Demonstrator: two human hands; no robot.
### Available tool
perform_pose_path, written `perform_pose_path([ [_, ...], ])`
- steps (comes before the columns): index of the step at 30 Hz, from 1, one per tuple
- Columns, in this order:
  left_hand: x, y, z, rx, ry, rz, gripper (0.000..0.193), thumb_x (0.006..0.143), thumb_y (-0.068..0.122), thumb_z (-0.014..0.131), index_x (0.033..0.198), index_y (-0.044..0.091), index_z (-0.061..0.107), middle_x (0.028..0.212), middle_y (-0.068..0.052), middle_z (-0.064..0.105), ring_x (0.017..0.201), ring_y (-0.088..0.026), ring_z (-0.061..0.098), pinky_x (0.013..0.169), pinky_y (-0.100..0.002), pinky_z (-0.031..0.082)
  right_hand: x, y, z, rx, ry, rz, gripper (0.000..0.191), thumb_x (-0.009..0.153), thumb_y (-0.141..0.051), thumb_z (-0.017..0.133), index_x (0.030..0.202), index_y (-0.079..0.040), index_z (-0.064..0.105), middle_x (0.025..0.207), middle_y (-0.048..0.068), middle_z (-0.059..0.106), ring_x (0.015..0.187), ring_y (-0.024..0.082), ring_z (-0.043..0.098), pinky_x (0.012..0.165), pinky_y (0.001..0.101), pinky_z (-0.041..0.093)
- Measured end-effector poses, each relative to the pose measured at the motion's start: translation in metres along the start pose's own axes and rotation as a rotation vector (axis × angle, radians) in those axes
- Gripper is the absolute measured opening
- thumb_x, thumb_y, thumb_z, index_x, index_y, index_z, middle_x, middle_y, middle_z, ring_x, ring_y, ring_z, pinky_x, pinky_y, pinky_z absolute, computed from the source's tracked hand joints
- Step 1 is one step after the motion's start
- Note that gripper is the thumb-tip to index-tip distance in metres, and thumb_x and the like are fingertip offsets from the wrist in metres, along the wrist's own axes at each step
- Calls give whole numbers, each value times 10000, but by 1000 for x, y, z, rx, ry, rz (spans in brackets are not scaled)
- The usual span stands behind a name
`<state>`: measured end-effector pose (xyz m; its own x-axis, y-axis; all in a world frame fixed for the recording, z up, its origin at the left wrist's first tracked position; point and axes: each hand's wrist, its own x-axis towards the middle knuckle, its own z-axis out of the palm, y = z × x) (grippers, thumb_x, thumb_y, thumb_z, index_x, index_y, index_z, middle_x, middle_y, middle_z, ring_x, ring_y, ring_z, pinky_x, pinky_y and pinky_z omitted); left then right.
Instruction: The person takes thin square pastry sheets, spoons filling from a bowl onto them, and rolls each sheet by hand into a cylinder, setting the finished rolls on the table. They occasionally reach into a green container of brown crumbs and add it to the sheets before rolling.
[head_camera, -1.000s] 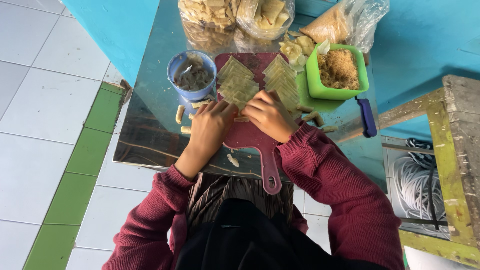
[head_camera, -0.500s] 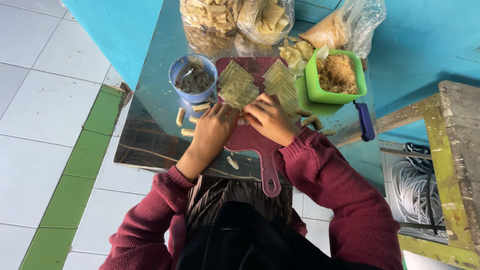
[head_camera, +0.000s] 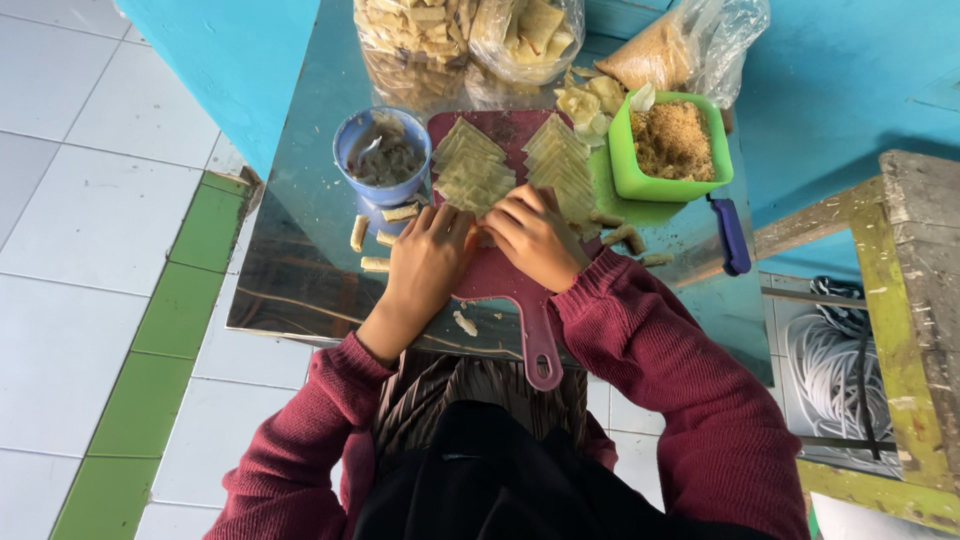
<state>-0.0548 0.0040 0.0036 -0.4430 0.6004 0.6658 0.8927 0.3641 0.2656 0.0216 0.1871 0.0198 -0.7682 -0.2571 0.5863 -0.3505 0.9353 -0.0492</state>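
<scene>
Pressing down together near the middle of the dark red cutting board (head_camera: 500, 275), the left hand (head_camera: 425, 262) and the right hand (head_camera: 535, 235) worked a small piece of wrapper that lay mostly hidden beneath their fingers; whether either grip was clamped on it or merely resting flat could not be told. Just beyond the hands, two fanned stacks of pale wrappers (head_camera: 470, 172) lay on the far part of the board. These sheets looked thin, light and limp, likely to tear or stick, so they would best be lifted by a corner or edge with the fingertips. A blue cup (head_camera: 380, 160) stood to the left, a green tub of brown crumbs (head_camera: 672, 145) to the right. Small finished rolls (head_camera: 375, 240) lay scattered on the shiny tabletop (head_camera: 300, 270), with clear bags of snacks (head_camera: 465, 40) at the far edge.
</scene>
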Motion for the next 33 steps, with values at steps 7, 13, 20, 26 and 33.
perform_pose_path([
  [7, -4, -1, 9, 96, -27, -39, 114, 918, 119, 651, 1030, 107, 633, 980, -45, 611, 924, -229, 632, 782, -342, 539, 0, 3, 1, 27, -6, 13, 213, 810, -69, 778, 1002, -99, 689, 1052, 22, 665, 1097, 256, 589, 950, 416, 442],
  [13, -3, -2, 9, 99, 8, -37, 95, 941, 156, 659, 1021, 115, 629, 950, -41, 604, 918, -236, 623, 808, -372, 511, -2, 11, 8, 103, -45, 38, 206, 838, -52, 768, 1020, -77, 675, 1049, 20, 655, 1093, 253, 579, 949, 404, 453],
  [20, -1, 1, 3, 160, 22, -50, 176, 886, 115, 651, 1060, 133, 667, 987, -14, 645, 931, -211, 630, 821, -361, 496, 3, 9, 9, 7, -4, 67, 181, 842, -74, 770, 996, -96, 678, 1053, 57, 627, 1036, 274, 561, 919, 423, 420],
  [26, -7, 4, -5, 235, 84, 27, 247, 878, 117, 634, 1119, 96, 683, 1168, -29, 676, 1081, -192, 647, 1013, -398, 468, -2, 1, 6, -146, -18, -28, 209, 896, -91, 711, 1104, -76, 715, 1158, 14, 666, 1109, 181, 594, 1005, 416, 401],
  [33, -15, 11, -2, 315, 66, -21, 338, 867, 111, 638, 1201, 108, 692, 1135, -43, 685, 1085, -222, 645, 1026, -408, 448, 1, 2, 6, -221, -4, -63, 286, 920, -134, 701, 1192, -48, 718, 1253, 16, 683, 1150, 186, 577, 1022, 455, 376],
])
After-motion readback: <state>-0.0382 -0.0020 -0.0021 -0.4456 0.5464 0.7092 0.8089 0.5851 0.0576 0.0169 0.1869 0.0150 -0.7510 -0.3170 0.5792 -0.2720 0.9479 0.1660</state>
